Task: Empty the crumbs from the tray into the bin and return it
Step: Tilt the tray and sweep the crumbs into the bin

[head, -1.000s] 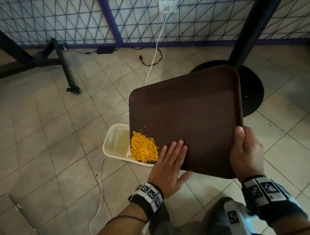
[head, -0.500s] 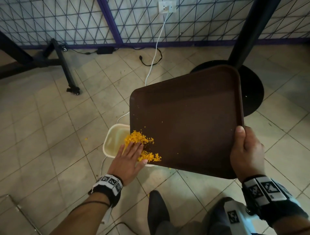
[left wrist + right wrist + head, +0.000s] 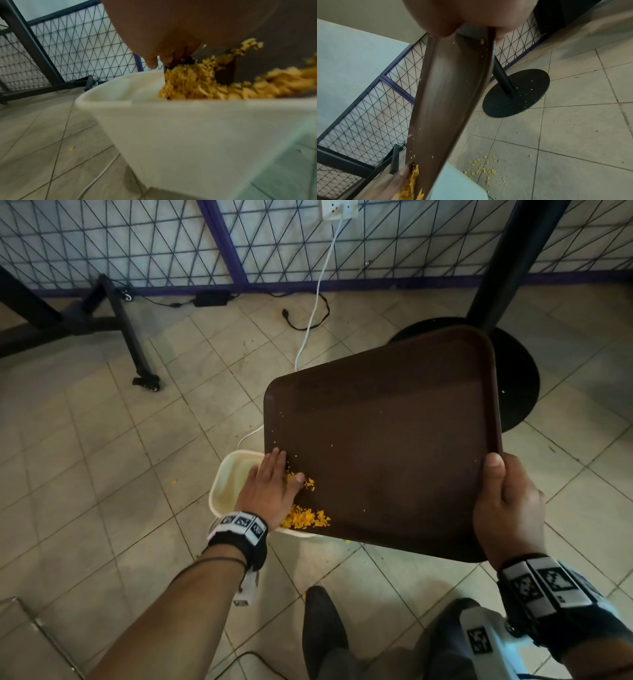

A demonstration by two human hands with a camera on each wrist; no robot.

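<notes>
A dark brown tray [image 3: 394,433] is held tilted, its low left corner over a cream bin [image 3: 226,484] on the floor. My right hand [image 3: 507,501] grips the tray's near right edge, thumb on top. My left hand [image 3: 270,484] lies flat with straight fingers on the tray's low corner, against a pile of orange crumbs [image 3: 305,517] at the rim. In the left wrist view the crumbs [image 3: 205,83] spill over the bin's rim [image 3: 154,105]. The right wrist view looks down the tray [image 3: 447,101] to the crumbs [image 3: 410,182] at its low end.
A black table pedestal base [image 3: 513,378] stands behind the tray. White cable [image 3: 315,302] runs from a wall socket across the tiles. A black wheeled frame leg [image 3: 137,350] stands at left. Loose crumbs [image 3: 482,170] lie on the floor beside the bin. My shoe [image 3: 322,628] is below.
My left hand has swept left and up along the tray's low edge. The crumb pile has shrunk and spread, much of it pushed off the corner. The right hand keeps its grip.
</notes>
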